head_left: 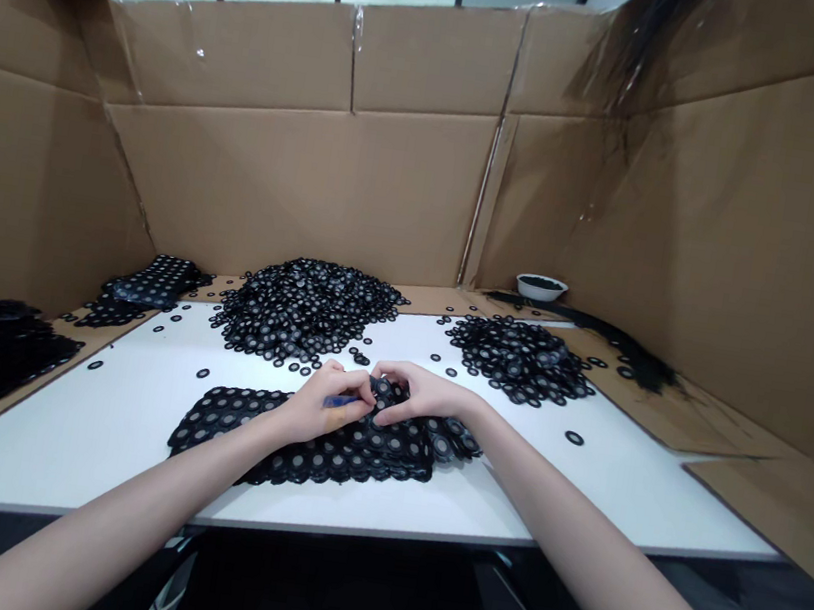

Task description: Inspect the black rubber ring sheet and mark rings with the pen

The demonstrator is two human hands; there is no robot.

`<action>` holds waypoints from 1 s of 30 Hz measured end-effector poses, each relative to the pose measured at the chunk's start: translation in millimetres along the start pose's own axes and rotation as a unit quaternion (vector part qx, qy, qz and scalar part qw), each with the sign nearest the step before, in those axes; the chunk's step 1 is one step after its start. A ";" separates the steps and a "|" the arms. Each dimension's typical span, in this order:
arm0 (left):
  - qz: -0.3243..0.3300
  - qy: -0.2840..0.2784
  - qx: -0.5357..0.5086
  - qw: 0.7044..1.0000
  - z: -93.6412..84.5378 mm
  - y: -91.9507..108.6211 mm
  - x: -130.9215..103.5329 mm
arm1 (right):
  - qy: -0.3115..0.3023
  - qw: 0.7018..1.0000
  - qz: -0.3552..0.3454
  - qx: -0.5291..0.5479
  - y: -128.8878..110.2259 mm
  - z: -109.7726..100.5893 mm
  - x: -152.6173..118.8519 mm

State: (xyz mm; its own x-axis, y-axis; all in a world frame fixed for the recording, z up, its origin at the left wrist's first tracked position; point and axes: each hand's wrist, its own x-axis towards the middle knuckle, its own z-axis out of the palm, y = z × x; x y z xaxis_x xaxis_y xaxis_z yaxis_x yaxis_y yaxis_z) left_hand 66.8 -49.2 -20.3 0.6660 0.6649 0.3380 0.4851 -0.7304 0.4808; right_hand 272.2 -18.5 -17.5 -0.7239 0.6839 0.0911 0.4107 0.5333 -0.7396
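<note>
Fingers (363,384) gripping: left hand (311,407), blue item (340,401); right hand (430,393), dotted sheet (355,461) (board (653,491) edge near).

Left grip (322,402) beside right grip (423,394)

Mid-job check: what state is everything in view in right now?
Left hand: closed around a blue object
Right hand: curled around black rings
Ringed mat: lying flat beneath the hands
Large ring pile: heaped
Smaller ring pile: heaped, lower
White bowl: upright, dark contents inside
Black strands: bundled, splayed at one end
</note>
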 end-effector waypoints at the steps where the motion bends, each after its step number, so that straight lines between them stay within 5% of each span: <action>1: 0.003 -0.006 -0.001 1.000 -0.6 0.8 0.1 | 0.000 1.000 -0.002 0.001 -0.6 -0.1 -0.1; 30: 0.028 -0.033 -0.002 0.999 -2.8 2.9 1.5 | -0.007 1.000 -0.003 0.005 -5.0 -0.1 -0.6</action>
State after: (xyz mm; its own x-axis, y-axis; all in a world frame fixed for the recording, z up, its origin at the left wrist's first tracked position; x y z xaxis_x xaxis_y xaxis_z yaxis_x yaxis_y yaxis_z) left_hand 67.6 -49.9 -16.1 0.7282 0.6107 0.3111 0.4434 -0.7659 0.4657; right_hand 270.7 -21.5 -13.8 -0.7344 0.6732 0.0861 0.4002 0.5320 -0.7462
